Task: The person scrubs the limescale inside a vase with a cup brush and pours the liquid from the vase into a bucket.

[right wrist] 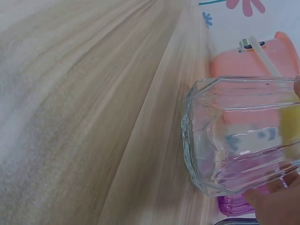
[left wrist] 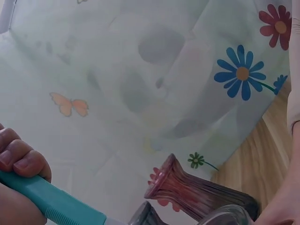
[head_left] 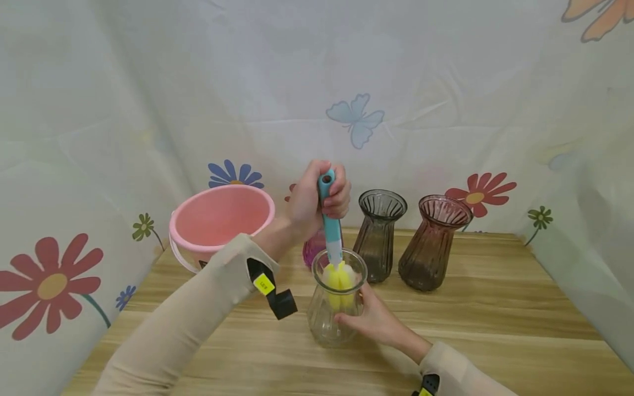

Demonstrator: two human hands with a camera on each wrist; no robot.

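My left hand [head_left: 317,201] grips the teal handle [head_left: 331,225] of a bottle brush with its fingers wrapped round it. The brush points down, its yellow sponge head [head_left: 340,286] inside a clear glass vase [head_left: 331,324]. My right hand [head_left: 378,322] holds that vase by its side, thumb at the front and fingers behind. The same teal handle [left wrist: 65,204] crosses the lower left of the left wrist view. In the right wrist view the clear vase's ribbed base [right wrist: 190,140] and a blurred yellow patch of sponge [right wrist: 290,124] show through the glass.
A pink bucket [head_left: 198,236] stands at the left. Behind the clear vase is a purple glass vase [head_left: 313,250], partly hidden. A grey glass vase [head_left: 376,242] and a reddish glass vase [head_left: 431,253] stand at the back right. Flowered cloth [head_left: 277,66] surrounds the wooden table [head_left: 495,313].
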